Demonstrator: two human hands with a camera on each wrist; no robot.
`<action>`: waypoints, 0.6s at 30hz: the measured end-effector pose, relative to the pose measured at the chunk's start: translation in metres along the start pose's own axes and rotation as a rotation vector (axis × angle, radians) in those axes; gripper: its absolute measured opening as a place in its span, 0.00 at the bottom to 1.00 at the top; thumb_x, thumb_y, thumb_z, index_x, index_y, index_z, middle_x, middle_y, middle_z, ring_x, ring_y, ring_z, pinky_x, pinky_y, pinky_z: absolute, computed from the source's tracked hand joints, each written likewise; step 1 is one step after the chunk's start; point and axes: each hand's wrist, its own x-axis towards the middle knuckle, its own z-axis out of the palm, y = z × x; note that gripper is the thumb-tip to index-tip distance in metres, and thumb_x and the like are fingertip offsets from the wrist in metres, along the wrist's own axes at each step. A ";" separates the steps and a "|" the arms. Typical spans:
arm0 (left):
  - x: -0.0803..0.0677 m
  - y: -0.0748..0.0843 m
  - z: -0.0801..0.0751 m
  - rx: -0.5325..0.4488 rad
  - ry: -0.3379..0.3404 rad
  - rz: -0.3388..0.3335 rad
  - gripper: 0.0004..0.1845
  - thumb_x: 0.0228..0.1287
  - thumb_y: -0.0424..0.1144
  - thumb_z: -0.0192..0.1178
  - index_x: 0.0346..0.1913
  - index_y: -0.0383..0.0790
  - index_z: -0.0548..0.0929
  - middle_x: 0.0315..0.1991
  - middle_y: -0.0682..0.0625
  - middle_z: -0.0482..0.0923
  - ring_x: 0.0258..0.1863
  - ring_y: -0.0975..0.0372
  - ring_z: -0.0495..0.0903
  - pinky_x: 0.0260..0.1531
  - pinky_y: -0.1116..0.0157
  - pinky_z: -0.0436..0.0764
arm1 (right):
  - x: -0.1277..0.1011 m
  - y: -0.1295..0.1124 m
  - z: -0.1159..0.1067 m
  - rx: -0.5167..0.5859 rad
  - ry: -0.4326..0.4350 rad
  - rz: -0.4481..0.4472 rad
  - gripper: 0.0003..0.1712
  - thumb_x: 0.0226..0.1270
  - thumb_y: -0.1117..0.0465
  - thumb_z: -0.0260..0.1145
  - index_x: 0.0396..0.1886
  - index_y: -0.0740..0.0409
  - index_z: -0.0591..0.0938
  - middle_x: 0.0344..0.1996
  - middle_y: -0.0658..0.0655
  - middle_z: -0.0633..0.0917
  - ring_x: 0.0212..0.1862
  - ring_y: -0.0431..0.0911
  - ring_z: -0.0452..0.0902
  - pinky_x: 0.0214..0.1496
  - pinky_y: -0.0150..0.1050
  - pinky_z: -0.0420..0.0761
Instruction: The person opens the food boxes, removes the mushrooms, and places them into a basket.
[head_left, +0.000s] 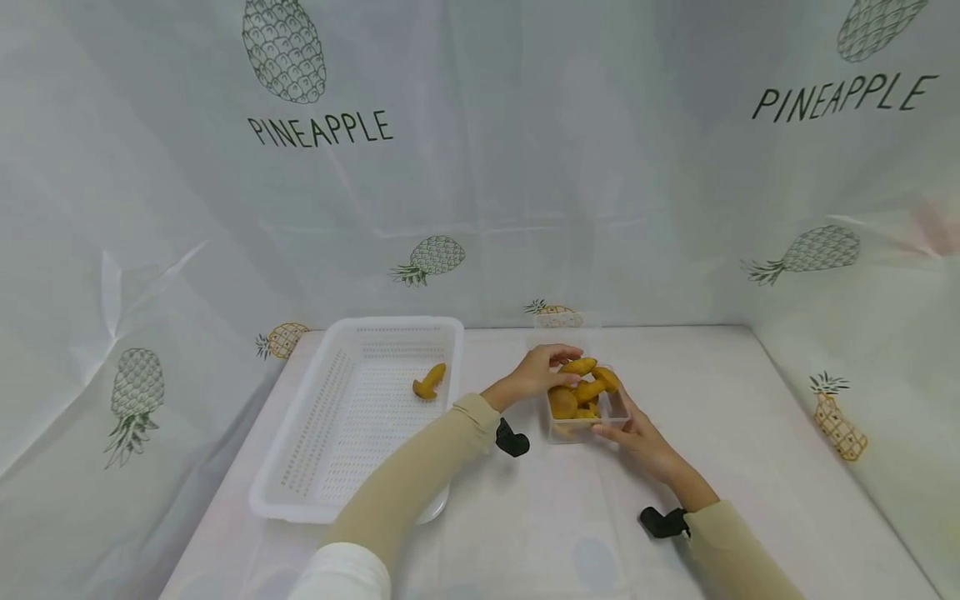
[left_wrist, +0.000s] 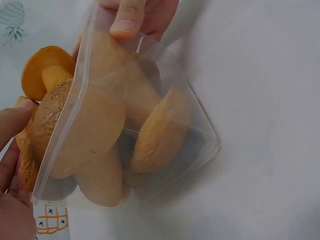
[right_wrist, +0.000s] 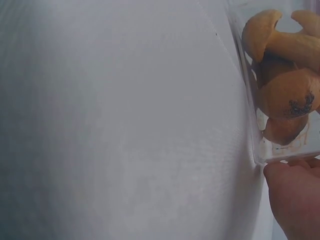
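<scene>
A clear plastic container [head_left: 576, 431] stands on the table, filled with several yellow-brown mushrooms [head_left: 588, 389]. My left hand [head_left: 536, 372] reaches over its left side and pinches a mushroom [left_wrist: 26, 155] at the top of the pile, thumb against its edge in the left wrist view. On the container's right, my right hand [head_left: 640, 437] grips the wall, with the thumb at the front corner and the fingers partly hidden behind the side. Through the clear wall, mushroom caps and stems show pressed together in the left wrist view.
A white perforated basket [head_left: 273, 492] stands left of the container, with one mushroom [head_left: 430, 382] near its right wall. My left forearm crosses over the basket's front right part. A pineapple-printed sheet [head_left: 510, 167] hangs behind the table.
</scene>
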 end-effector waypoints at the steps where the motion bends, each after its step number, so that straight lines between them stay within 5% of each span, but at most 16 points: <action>1: 0.000 0.000 0.001 0.001 0.000 0.000 0.23 0.67 0.33 0.66 0.64 0.36 0.78 0.61 0.45 0.79 0.56 0.59 0.77 0.61 0.69 0.72 | 0.000 0.000 0.000 -0.005 0.002 -0.004 0.58 0.72 0.54 0.67 0.81 0.45 0.32 0.78 0.65 0.31 0.58 0.57 0.61 0.51 0.41 0.72; 6: 0.001 0.001 0.001 0.008 0.005 0.011 0.23 0.64 0.30 0.67 0.62 0.36 0.80 0.60 0.47 0.80 0.53 0.60 0.78 0.60 0.68 0.73 | 0.000 -0.001 0.000 -0.011 0.002 -0.002 0.59 0.71 0.54 0.67 0.81 0.43 0.32 0.78 0.65 0.32 0.38 0.49 0.65 0.41 0.36 0.71; 15: 0.004 -0.001 0.003 0.031 0.040 0.031 0.19 0.65 0.28 0.66 0.59 0.37 0.82 0.56 0.49 0.82 0.50 0.64 0.79 0.53 0.72 0.76 | 0.000 -0.002 0.001 -0.011 0.000 0.000 0.58 0.72 0.55 0.67 0.81 0.43 0.32 0.78 0.65 0.32 0.43 0.51 0.64 0.43 0.37 0.71; 18: 0.004 0.000 0.002 0.010 0.045 0.041 0.19 0.66 0.28 0.64 0.60 0.37 0.82 0.55 0.49 0.82 0.50 0.65 0.79 0.52 0.74 0.77 | -0.001 -0.002 0.000 -0.003 0.007 0.002 0.58 0.72 0.55 0.67 0.81 0.43 0.33 0.78 0.66 0.33 0.36 0.46 0.67 0.38 0.34 0.72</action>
